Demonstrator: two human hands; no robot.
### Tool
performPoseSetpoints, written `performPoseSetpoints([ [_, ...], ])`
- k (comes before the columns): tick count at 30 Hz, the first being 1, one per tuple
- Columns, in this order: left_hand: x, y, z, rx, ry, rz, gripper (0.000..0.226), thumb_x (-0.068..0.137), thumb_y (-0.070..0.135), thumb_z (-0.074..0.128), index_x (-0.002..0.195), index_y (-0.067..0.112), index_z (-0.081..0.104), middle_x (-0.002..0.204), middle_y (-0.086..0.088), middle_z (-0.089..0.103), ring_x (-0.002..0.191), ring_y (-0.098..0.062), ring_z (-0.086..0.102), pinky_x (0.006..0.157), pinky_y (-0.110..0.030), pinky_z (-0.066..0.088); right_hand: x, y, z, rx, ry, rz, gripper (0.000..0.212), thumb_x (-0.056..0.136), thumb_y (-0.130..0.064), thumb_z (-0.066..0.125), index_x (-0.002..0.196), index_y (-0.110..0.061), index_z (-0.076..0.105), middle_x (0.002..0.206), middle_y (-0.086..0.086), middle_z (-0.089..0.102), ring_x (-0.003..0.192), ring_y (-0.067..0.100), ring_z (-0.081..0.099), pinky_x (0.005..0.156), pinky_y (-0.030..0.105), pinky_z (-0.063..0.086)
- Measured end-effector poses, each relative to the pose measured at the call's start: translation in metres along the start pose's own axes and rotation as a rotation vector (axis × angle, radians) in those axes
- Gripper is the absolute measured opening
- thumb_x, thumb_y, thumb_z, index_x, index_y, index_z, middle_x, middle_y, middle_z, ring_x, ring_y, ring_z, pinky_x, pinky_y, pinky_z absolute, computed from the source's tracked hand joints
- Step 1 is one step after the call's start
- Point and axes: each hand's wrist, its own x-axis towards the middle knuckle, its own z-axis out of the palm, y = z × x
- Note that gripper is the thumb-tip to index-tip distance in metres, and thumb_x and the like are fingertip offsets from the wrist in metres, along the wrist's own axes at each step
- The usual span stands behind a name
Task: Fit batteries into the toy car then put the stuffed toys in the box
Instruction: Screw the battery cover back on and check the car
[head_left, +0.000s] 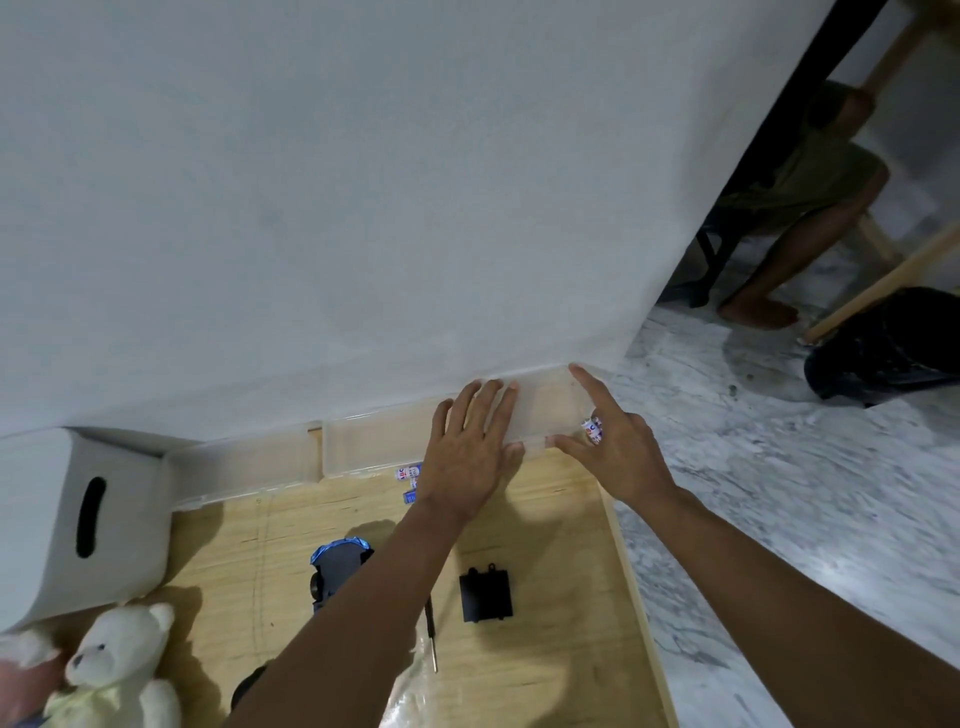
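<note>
A clear plastic case (374, 447) lies against the wall at the far edge of the wooden table (561, 525). My left hand (470, 457) rests flat on its lid, fingers spread. My right hand (610, 447) touches the case's right end and holds small batteries (594, 430) under its curled fingers. Loose batteries (409, 480) lie just left of my left wrist. The blue and black toy car (336, 569) lies upside down under my left forearm. Its black battery cover (485, 595) and a screwdriver (431, 639) lie nearby. A white stuffed bear (122, 662) lies at the lower left.
A white box (57, 519) with a dark handle slot stands at the left, beside the bear. The table's right edge (631, 582) drops to a marble floor. Another person sits at the upper right; a black bag (888, 348) lies on the floor.
</note>
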Motion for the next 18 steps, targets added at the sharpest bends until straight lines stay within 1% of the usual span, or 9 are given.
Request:
performPoseSetpoints([
  [2, -0.001, 0.004, -0.001, -0.012, -0.001, -0.021, 0.064, 0.101, 0.045, 0.037, 0.157, 0.012, 0.039, 0.158, -0.010, 0.044, 0.144, -0.034, 0.041, 0.111, -0.052, 0.041, -0.002, -0.002, 0.003, 0.015, 0.005, 0.019, 0.088, 0.081, -0.049, 0.077, 0.148, -0.060, 0.021, 0.053, -0.002, 0.047, 0.051, 0.015, 0.048, 0.061, 0.039, 0.053],
  [5, -0.002, 0.011, -0.001, -0.040, 0.012, -0.055, 0.065, 0.100, 0.043, 0.038, 0.157, 0.011, 0.039, 0.158, -0.011, 0.042, 0.147, -0.034, 0.038, 0.112, -0.052, 0.041, -0.006, -0.004, 0.009, 0.035, 0.018, 0.027, 0.089, 0.082, -0.042, 0.079, 0.147, -0.061, 0.021, 0.054, -0.002, 0.047, 0.053, 0.015, 0.048, 0.066, 0.039, 0.054],
  [8, -0.002, 0.009, 0.000, -0.062, 0.020, -0.049, 0.064, 0.102, 0.044, 0.040, 0.157, 0.012, 0.039, 0.158, -0.010, 0.042, 0.147, -0.033, 0.036, 0.113, -0.051, 0.041, -0.007, -0.006, 0.013, 0.055, 0.061, 0.056, 0.089, 0.083, -0.045, 0.078, 0.150, -0.058, 0.020, 0.058, -0.001, 0.049, 0.061, 0.015, 0.053, 0.072, 0.038, 0.054],
  [10, -0.002, 0.004, 0.001, -0.069, 0.032, -0.028, 0.063, 0.102, 0.045, 0.039, 0.156, 0.013, 0.041, 0.158, -0.010, 0.044, 0.146, -0.031, 0.037, 0.113, -0.050, 0.041, -0.008, -0.006, 0.013, 0.071, 0.079, 0.075, 0.088, 0.083, -0.046, 0.078, 0.151, -0.053, 0.024, 0.060, -0.002, 0.050, 0.064, 0.012, 0.054, 0.075, 0.039, 0.055],
  [13, -0.002, -0.003, 0.001, -0.094, 0.056, 0.009, 0.061, 0.103, 0.048, 0.038, 0.153, 0.015, 0.046, 0.157, -0.008, 0.046, 0.145, -0.030, 0.039, 0.112, -0.048, 0.043, -0.010, -0.007, 0.013, 0.096, 0.099, 0.078, 0.085, 0.082, -0.045, 0.079, 0.151, -0.051, 0.030, 0.056, -0.004, 0.047, 0.055, 0.010, 0.050, 0.071, 0.040, 0.057],
  [15, 0.000, -0.006, -0.003, -0.107, 0.090, 0.020, 0.058, 0.103, 0.049, 0.039, 0.149, 0.016, 0.052, 0.154, -0.005, 0.051, 0.141, -0.030, 0.046, 0.107, -0.046, 0.047, -0.012, -0.009, 0.015, 0.099, 0.119, 0.074, 0.086, 0.082, -0.044, 0.079, 0.150, -0.055, 0.027, 0.058, -0.001, 0.052, 0.056, 0.014, 0.054, 0.070, 0.039, 0.057],
  [16, 0.001, -0.006, -0.006, -0.105, 0.114, 0.012, 0.055, 0.103, 0.048, 0.041, 0.146, 0.017, 0.055, 0.151, -0.003, 0.054, 0.136, -0.030, 0.051, 0.102, -0.045, 0.050, -0.013, -0.010, 0.016, 0.106, 0.134, 0.074, 0.087, 0.082, -0.043, 0.079, 0.149, -0.056, 0.025, 0.060, -0.001, 0.054, 0.059, 0.015, 0.057, 0.070, 0.037, 0.057],
  [18, 0.002, -0.005, -0.016, -0.117, 0.163, -0.026, 0.049, 0.102, 0.047, 0.044, 0.140, 0.021, 0.060, 0.145, 0.003, 0.059, 0.118, -0.028, 0.058, 0.088, -0.041, 0.053, -0.015, -0.011, 0.019, 0.117, 0.166, 0.072, 0.088, 0.080, -0.043, 0.080, 0.148, -0.056, 0.027, 0.062, -0.003, 0.055, 0.061, 0.015, 0.056, 0.069, 0.035, 0.056],
])
